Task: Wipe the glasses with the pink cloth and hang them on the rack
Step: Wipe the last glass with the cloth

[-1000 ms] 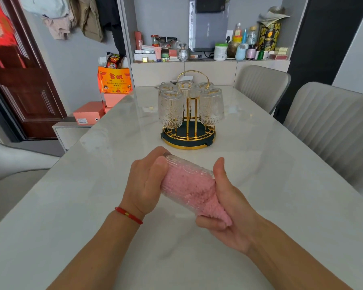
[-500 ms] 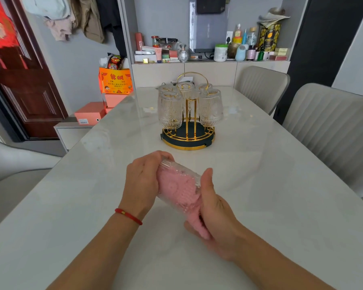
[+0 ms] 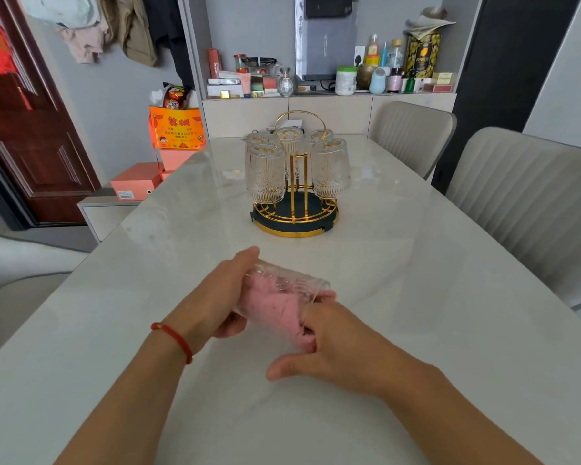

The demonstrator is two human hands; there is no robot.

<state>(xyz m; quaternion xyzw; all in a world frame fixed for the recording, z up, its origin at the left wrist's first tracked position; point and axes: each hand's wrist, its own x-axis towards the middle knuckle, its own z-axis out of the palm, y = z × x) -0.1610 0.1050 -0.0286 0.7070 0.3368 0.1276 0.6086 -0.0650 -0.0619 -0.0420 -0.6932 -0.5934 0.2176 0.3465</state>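
My left hand (image 3: pixel 220 297) curls round the base of the glass (image 3: pixel 284 290), held above the worktop (image 3: pixel 399 280); my right hand's (image 3: pixel 336 344) fingers press the pink cloth (image 3: pixel 275 308) inside. Rigid, slippery, breakable: grip the ribbed wall.

I count 5 glasses (image 3: pixel 265 174) on 1 rack (image 3: pixel 296 209), plus 1 glass (image 3: pixel 284 286) in my hands w/ 1 pink cloth (image 3: pixel 275 310) inside. 6 glasses total. 2 chairs (image 3: pixel 524 203) on the right.
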